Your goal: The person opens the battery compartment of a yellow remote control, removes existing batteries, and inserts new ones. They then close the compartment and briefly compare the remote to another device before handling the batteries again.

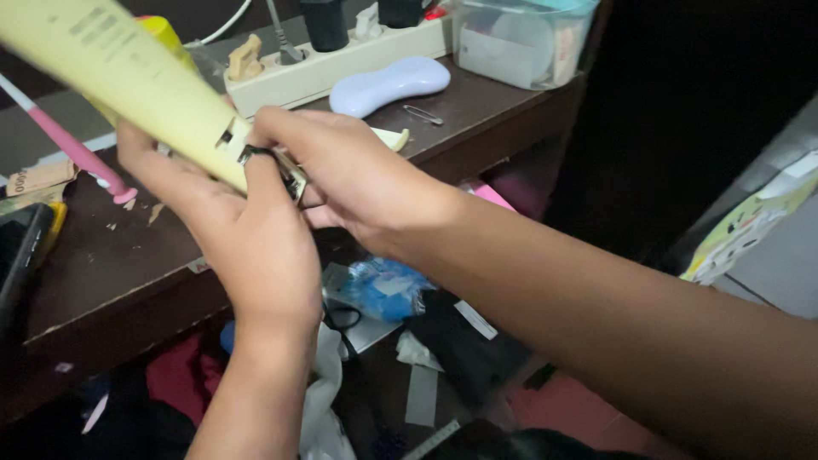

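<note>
A dark brown counter [128, 273] carried a white power strip [332, 64] and a pale blue oval case [390, 83]. Above its edge, the left hand [247, 230] gripped a yellow tube [128, 77], while the right hand [349, 175] had its fingers clenched on a small metal clipper [285, 170] at the tube's end.

The pale yellow tube [128, 77] ran out past the picture's top left corner, its print smeared by blur. Its lower end lay buried under the right hand [358, 175], whose fingers [281, 128] hid whatever small metal piece [290, 175] they pinched. At the tabletop's [111, 264] left edge a dark flat object [21, 255] was cut off. The clear box [520, 38] at the far corner lost its top.
</note>
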